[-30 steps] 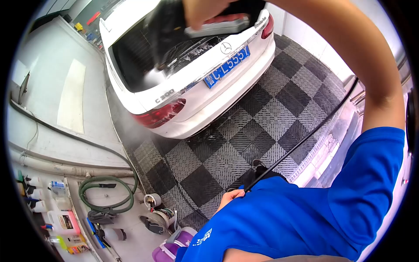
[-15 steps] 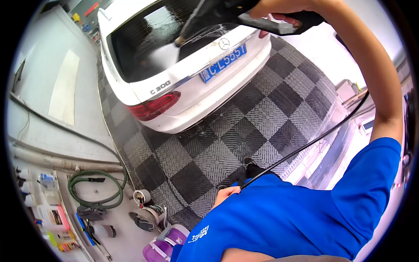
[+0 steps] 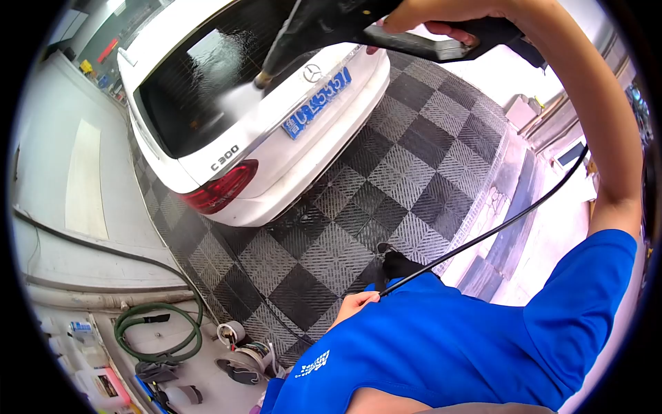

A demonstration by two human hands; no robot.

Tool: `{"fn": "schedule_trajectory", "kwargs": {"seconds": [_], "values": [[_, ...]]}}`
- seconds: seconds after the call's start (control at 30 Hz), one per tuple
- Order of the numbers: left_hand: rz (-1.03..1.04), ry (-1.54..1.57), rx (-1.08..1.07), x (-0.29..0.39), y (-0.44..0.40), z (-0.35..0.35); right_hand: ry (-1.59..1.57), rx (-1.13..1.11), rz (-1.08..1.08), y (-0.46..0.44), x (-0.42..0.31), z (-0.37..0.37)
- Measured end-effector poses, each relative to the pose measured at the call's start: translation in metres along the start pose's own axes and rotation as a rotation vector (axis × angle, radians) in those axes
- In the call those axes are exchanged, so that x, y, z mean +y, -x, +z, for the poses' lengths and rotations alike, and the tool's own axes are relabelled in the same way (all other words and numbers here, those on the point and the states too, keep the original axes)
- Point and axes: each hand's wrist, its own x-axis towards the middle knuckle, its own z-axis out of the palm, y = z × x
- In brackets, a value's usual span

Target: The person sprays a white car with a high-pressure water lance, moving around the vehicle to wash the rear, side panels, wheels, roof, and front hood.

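Observation:
At the top of the head view, my right hand (image 3: pixel 445 15) is raised and closed around the grip of a black pressure washer gun (image 3: pixel 324 26). The gun's nozzle points down and left, and a white spray (image 3: pixel 238 103) leaves it toward the wet rear window (image 3: pixel 172 103) of a white car (image 3: pixel 303 162). My left hand (image 3: pixel 355 303), low at my waist, is wrapped round a black hose (image 3: pixel 476 241) that runs up to the right behind my raised arm. The hose's join with the gun is out of sight.
Black and grey grated tiles (image 3: pixel 331 245) cover the floor. At lower left lie a coiled green hose (image 3: pixel 155 355), a tape-like white roll (image 3: pixel 231 332) and several bottles, including a pink jug (image 3: pixel 103 390). A pale wall (image 3: pixel 52 172) runs along the left.
My view has turned a little, so the car sits further left in it. The gun's nozzle has shifted slightly left and down, still spraying. Both hands keep their hold.

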Motion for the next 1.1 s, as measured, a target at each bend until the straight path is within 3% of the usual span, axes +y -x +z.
{"fn": "schedule_trajectory", "kwargs": {"seconds": [0.03, 0.1, 0.17, 0.2, 0.23, 0.3, 0.33, 0.37, 0.57, 0.7, 0.77, 0.8, 0.9, 1.03, 1.1], "values": [[-0.008, -0.009, -0.005, -0.001, 0.0, 0.0, -0.002, -0.026, 0.03, 0.0, 0.001, -0.001], [0.008, 0.073, -0.023, -0.005, -0.002, 0.0, -0.133, -0.138, -0.259, -0.01, 0.035, -0.012], [0.005, 0.083, -0.013, -0.011, -0.005, -0.005, 0.076, 0.046, 0.046, -0.013, 0.019, -0.003], [-0.004, 0.092, -0.003, -0.013, -0.006, -0.007, -0.057, -0.118, -0.201, -0.011, 0.039, -0.015], [-0.002, 0.09, 0.005, -0.014, -0.008, -0.007, -0.061, -0.117, -0.208, -0.012, 0.036, -0.013], [0.0, 0.092, 0.061, -0.015, -0.009, -0.005, 0.079, 0.029, 0.019, -0.012, 0.029, -0.002], [-0.009, 0.087, 0.065, -0.012, -0.006, -0.003, -0.158, -0.083, -0.19, -0.015, 0.042, -0.005], [-0.026, 0.104, 0.066, -0.005, -0.004, -0.001, -0.066, -0.019, -0.048, -0.025, 0.047, -0.002], [-0.028, 0.119, 0.074, -0.004, -0.014, -0.002, -0.153, -0.077, -0.196, -0.024, 0.084, -0.014], [-0.031, 0.122, 0.072, 0.0, -0.016, 0.001, -0.129, -0.038, -0.094, -0.032, 0.104, -0.013], [-0.031, 0.132, 0.074, -0.002, -0.017, 0.001, 0.057, 0.102, -0.042, -0.041, 0.112, -0.011], [-0.034, 0.141, 0.08, -0.003, -0.016, 0.0, 0.08, 0.18, 0.109, -0.044, 0.112, -0.009], [0.031, 0.158, 0.096, -0.007, -0.011, 0.001, -0.007, 0.236, 0.151, -0.074, 0.169, -0.012], [0.034, 0.205, 0.175, -0.01, 0.003, 0.006, 0.151, 0.564, 0.291, -0.093, 0.213, -0.004], [0.014, 0.217, 0.201, -0.016, 0.009, 0.003, 0.145, 0.471, 0.523, -0.077, 0.176, 0.003]]}}
